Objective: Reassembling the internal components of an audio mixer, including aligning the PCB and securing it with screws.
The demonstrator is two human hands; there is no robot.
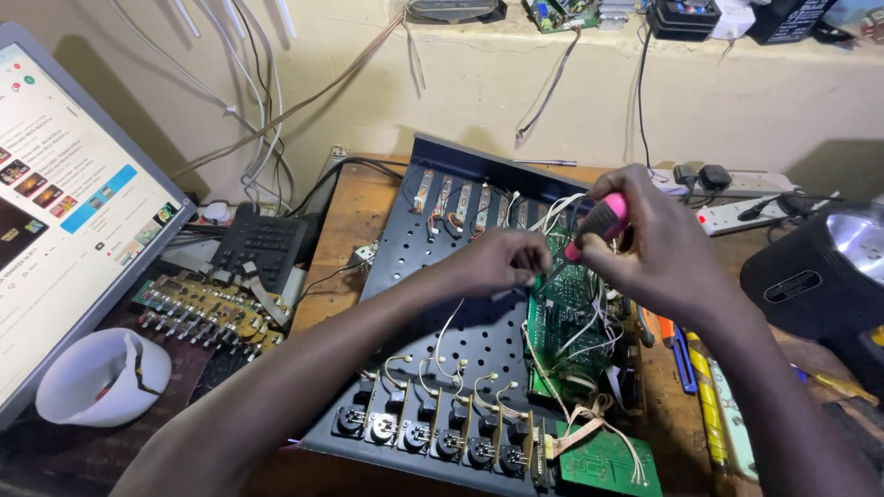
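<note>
Nearest you, at 6 o'clock, a row of round sockets (433, 437) lines the black chassis (419, 248). Your right hand (658, 244) grasps a pink-handled screwdriver (599, 224), tip angled toward 7 o'clock over the green board (571, 317). Your left hand (502, 262), at the screwdriver's 9 o'clock, pinches something at the board's top edge; what, you cannot tell. A monitor (64, 198) stands at 9 o'clock.
</note>
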